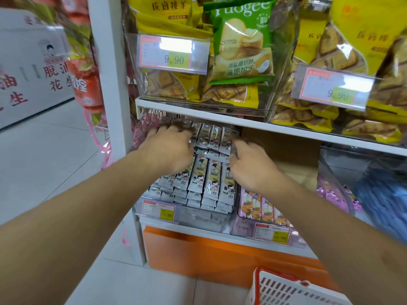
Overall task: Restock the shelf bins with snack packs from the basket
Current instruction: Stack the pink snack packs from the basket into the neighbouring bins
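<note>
Fingers of both hands are pressing on a row of upright grey snack packs (211, 135) at the back of the clear bin (182, 213) — the left hand (169, 148) is curling over the row's 9 o'clock end, the right hand (248, 166) pinching at its 3 o'clock end. Whether either is truly gripping a pack, I cannot tell. To do it well, both should be squeezing the row inward and easing it down evenly behind the flat packs. At 5 o'clock the white basket (286, 289) is waiting — its contents out of sight.
</note>
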The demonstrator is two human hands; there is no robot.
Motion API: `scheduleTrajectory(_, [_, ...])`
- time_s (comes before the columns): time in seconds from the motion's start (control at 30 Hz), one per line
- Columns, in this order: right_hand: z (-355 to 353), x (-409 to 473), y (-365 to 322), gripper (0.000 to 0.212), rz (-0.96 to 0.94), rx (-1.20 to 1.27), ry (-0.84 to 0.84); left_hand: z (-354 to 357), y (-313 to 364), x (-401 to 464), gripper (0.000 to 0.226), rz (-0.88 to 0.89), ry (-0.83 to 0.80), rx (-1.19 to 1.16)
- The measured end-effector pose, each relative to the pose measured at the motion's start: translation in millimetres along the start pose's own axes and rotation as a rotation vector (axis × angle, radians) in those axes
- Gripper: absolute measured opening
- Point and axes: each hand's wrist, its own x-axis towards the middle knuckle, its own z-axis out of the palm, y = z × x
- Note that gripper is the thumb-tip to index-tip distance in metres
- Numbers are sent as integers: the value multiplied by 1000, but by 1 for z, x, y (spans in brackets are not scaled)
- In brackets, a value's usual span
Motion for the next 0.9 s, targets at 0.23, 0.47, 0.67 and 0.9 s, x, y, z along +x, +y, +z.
scheduleTrajectory(0.23, [34, -64, 16, 34, -257, -181, 147, 29, 34, -62, 52, 320, 104, -70])
scheduleTrajectory(0.47, [51, -70, 10, 54, -276, -133, 203, 58, 32, -81, 56, 290, 103, -64])
scheduleTrajectory(0.67, [49, -69, 11, 58, -241, -123, 177, 64, 35, -85, 57, 266, 136, -120])
scheduleTrajectory(0.9, [47, -70, 16, 57, -237, -140, 169, 66, 37, -86, 61, 270, 154, -99])
